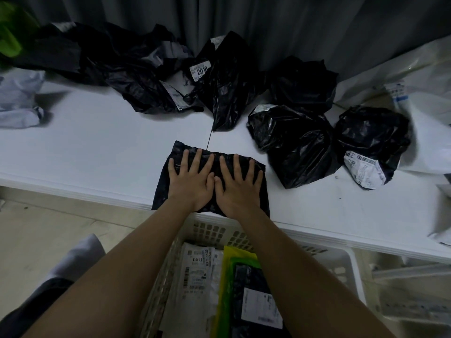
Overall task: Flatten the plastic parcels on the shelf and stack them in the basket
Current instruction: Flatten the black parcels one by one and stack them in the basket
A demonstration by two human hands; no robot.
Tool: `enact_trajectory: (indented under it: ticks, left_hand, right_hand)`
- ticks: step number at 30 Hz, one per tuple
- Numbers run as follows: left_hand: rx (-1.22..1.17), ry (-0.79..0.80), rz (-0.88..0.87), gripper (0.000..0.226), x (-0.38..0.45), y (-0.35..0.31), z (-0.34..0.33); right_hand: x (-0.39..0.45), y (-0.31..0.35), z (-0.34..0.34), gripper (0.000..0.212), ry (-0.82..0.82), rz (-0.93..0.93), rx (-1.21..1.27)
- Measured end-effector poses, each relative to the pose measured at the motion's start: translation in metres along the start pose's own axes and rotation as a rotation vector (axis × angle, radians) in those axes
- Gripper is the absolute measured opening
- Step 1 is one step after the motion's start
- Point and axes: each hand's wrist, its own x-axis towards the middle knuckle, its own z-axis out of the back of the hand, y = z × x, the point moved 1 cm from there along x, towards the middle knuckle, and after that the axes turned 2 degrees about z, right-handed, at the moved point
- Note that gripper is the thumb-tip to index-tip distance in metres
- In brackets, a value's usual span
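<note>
- The white shelf (97, 147) runs across the scene from left to right, with a grey curtain (268, 25) hanging along its far side.
- A white slotted basket (168, 269) stands below the shelf's near edge, at the bottom centre.
- Crumpled black parcels (136, 76) are heaped at the far left-centre of the shelf; one upright bag there carries a label reading 2018 (200, 70).
- Three more bunched black bags (297, 142) sit right of centre; the rightmost (371, 140) shows a white barcode label.
- White mailers (419, 98) lie at the far right, and a crumpled pale bag (19, 101) at the left edge.
- A flattened black parcel (170, 189) lies at the shelf's near edge, centre, its near end overhanging the basket.
- The left hand (192, 181) lies flat on that parcel, fingers straight and spread, pressing down, grasping nothing.
- The right hand (238, 185) presses just beside it in the same way, thumbs touching.
- In the basket lie flat parcels: a white one with barcodes (197, 272), a yellow-green one (227, 284) and a black one with a white label (253, 311).
</note>
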Motion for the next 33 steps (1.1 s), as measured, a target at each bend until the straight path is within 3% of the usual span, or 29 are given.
enact_trajectory:
  ticks: [18,23,29,33]
  left_hand:
    - [0.058,0.082,0.066,0.061,-0.003,0.007,0.011]
    - [0.064,-0.003,-0.019,0.059,-0.008,0.016,0.013]
    - [0.034,-0.034,-0.047,0.058,-0.011,0.019,0.001]
    - [0.054,-0.112,-0.053,0.076,-0.012,0.02,-0.006]
  right_hand:
    - [-0.005,-0.004,0.007,0.069,0.061,-0.045,0.02]
    - [-0.005,-0.003,0.012,0.069,-0.127,0.122,-0.066]
    - [-0.001,-0.006,0.0,0.066,-0.025,0.057,-0.031]
    - [-0.001,-0.008,-0.002,0.067,-0.025,0.053,-0.028]
